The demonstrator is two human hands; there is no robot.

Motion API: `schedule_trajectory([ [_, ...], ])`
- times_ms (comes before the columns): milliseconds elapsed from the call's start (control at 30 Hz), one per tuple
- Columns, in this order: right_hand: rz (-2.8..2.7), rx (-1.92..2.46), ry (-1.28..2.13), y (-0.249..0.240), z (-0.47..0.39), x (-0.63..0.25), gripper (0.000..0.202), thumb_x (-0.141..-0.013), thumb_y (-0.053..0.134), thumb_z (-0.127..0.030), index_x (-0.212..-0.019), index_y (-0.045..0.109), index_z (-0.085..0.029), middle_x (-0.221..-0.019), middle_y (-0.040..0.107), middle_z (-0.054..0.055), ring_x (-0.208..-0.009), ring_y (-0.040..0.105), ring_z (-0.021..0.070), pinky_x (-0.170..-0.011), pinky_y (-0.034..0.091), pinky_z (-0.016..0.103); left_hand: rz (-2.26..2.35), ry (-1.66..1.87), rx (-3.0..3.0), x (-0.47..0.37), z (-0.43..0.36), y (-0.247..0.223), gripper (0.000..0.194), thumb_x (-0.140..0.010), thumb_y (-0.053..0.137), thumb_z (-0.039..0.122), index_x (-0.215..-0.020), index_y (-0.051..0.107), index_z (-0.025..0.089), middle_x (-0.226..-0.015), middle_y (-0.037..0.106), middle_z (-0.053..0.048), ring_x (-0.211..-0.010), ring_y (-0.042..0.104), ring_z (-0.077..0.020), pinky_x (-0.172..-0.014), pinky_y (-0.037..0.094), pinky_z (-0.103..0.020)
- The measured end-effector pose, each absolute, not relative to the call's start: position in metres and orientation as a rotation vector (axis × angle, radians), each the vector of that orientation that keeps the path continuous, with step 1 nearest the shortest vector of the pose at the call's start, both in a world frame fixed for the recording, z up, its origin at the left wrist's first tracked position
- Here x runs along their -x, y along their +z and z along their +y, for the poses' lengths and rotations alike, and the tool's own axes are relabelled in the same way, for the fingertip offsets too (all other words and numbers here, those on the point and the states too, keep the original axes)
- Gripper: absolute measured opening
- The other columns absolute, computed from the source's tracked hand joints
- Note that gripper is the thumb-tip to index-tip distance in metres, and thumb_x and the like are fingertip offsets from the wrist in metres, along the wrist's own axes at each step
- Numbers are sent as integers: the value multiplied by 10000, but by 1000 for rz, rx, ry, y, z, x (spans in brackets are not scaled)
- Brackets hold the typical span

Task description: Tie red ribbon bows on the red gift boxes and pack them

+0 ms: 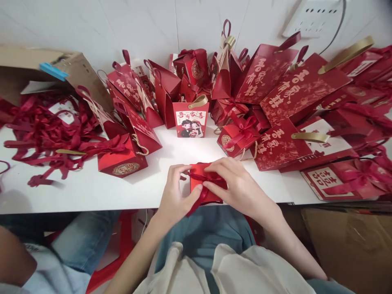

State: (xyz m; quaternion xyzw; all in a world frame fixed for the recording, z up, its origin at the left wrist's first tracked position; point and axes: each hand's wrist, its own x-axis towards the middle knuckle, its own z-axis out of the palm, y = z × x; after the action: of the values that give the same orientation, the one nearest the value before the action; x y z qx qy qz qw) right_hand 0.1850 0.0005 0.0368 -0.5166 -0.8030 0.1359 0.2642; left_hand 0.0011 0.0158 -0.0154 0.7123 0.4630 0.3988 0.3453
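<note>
A small red gift box lies at the table's front edge, right in front of me. Across its top runs a dark red satin ribbon, gathered near the middle, with a tail hanging towards the edge. My left hand grips the ribbon from the left, its thumb by the gathered part and its fingers along the box's left side. From the right, my right hand pinches the ribbon with thumb and fingertips close to the same spot. My fingers hide part of the ribbon and box top.
A tangle of red ribbons lies left, near a cardboard box. Behind my hands stands a small couple-print gift bag. A bow-tied red box is left; red gift bags crowd the right. Another person's leg shows lower left.
</note>
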Motion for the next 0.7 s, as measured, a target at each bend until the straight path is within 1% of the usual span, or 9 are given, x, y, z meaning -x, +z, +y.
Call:
schedule_trajectory([
  [67,-2039,1459,342,35,-9,-196,155,-894,531,-325,-1002,562,-218,-929,617,83,-888,580,235,-780,461,385,1291,998,-1799,6,9,-12,392,-758,610,312,-1098,441,213,-1053,508,-63,-909,542,-180,-781,481,-322],
  [133,-1930,1581,365,33,-22,-208,146,-894,518,-377,-902,558,-237,-822,621,64,-787,590,222,-699,462,356,1367,825,-1734,15,2,-8,308,-750,614,363,-972,460,215,-911,534,-25,-784,538,-158,-652,468,-267],
  [167,-1898,1650,421,31,-28,-214,181,-887,514,-411,-844,557,-241,-766,617,54,-730,588,216,-650,455,343,1372,686,-1701,19,0,-5,255,-759,604,389,-893,472,217,-825,537,-3,-712,523,-145,-583,441,-241],
  [233,-1852,1752,639,26,-38,-221,261,-880,495,-468,-771,561,-239,-700,614,37,-647,576,197,-583,440,319,1321,415,-1634,26,-3,-2,236,-794,562,435,-758,490,213,-689,526,23,-602,478,-122,-497,372,-217],
  [300,-1783,1765,917,19,-45,-222,316,-886,465,-490,-736,568,-232,-670,608,21,-612,562,175,-556,433,291,1226,269,-1586,29,-3,0,293,-820,526,458,-675,506,203,-623,516,32,-562,449,-108,-498,346,-212],
  [367,-1675,1727,1136,13,-47,-219,342,-887,455,-492,-701,555,-223,-644,583,6,-596,535,154,-527,417,258,1149,242,-1545,29,-1,1,325,-827,520,461,-639,505,196,-596,498,37,-549,424,-99,-502,325,-209],
  [433,-1571,1693,1243,9,-46,-216,351,-871,484,-488,-658,528,-212,-618,546,-3,-584,500,140,-492,384,235,1081,262,-1491,30,3,1,341,-829,520,455,-616,483,191,-581,470,40,-537,399,-92,-486,299,-204],
  [567,-1433,1608,1304,4,-39,-218,355,-848,530,-469,-619,509,-198,-587,513,-12,-564,452,123,-518,363,238,946,357,-1365,39,11,0,365,-826,529,448,-585,447,187,-566,429,37,-516,374,-89,-479,281,-209],
  [700,-1222,1458,1328,-3,-31,-227,358,-827,573,-457,-593,513,-194,-565,505,-13,-559,448,120,-561,371,253,839,492,-1231,49,20,-9,371,-816,551,452,-574,474,182,-555,469,13,-511,410,-102,-514,315,-240],
])
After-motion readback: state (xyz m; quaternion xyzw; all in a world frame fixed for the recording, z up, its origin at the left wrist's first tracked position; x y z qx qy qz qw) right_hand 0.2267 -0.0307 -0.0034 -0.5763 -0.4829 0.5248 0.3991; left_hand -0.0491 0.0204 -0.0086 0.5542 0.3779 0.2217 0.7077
